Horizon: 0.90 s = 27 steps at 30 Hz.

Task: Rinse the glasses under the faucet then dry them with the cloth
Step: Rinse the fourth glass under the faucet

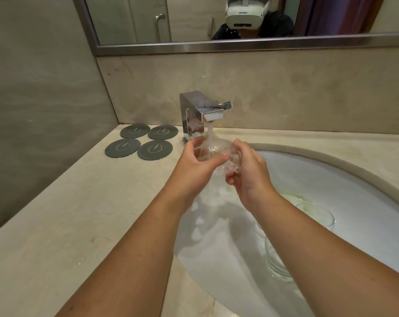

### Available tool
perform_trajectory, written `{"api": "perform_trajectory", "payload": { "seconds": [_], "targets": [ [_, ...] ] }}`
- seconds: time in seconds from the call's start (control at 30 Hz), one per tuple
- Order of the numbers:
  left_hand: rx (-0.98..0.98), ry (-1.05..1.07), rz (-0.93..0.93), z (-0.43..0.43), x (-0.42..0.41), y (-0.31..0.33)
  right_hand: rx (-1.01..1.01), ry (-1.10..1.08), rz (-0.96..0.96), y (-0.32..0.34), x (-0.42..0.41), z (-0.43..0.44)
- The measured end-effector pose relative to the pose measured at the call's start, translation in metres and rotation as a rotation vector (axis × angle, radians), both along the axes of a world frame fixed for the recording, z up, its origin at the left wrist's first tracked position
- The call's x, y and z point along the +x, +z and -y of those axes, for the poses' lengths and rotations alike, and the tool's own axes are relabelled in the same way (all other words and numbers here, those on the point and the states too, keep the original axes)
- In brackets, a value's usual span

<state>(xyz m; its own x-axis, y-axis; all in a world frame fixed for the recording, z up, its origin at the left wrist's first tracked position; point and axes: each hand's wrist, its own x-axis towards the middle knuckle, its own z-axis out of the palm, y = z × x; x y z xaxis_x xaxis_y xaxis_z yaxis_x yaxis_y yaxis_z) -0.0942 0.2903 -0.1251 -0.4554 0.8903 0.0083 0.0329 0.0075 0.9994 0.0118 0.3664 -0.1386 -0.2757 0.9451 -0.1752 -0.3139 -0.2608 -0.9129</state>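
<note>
- Left forearm point(134, 239) and right forearm point(324, 239): both bare, stretched forward, converging toward the middle.
- Left hand point(199, 167): palm turned inward, thumb laid across the near side of the glass point(211, 151), fingers curled round its far side.
- Right hand point(248, 172): back facing upward, fingers curled against the glass's right side, just beside the left thumb tip.
- Wrists: apart and bare, each bent slightly inward.

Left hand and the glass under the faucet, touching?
Touching. The head view shows the left hand curled round the glass, thumb across its side.
</note>
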Motion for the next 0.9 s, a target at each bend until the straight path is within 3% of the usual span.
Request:
{"api": "perform_trajectory", "payload": {
  "seconds": [0.17,0.43,0.63,0.9],
  "targets": [
    [-0.089,0.016,0.077,0.0026,0.0022,0.0038,0.061,-0.032,-0.009,0.0019,0.0016,-0.0016],
    [0.005,0.026,-0.038,0.0050,0.0027,0.0052,0.007,0.003,0.112,-0.0030,0.0029,-0.0047],
    [0.010,-0.035,-0.111,0.0061,0.0025,0.0055,-0.032,-0.021,-0.033,-0.0017,0.0006,-0.0040],
    [-0.079,-0.015,-0.035,0.0074,0.0059,0.0056,0.094,-0.125,-0.014,-0.0022,0.0017,-0.0056]
  ]
}}
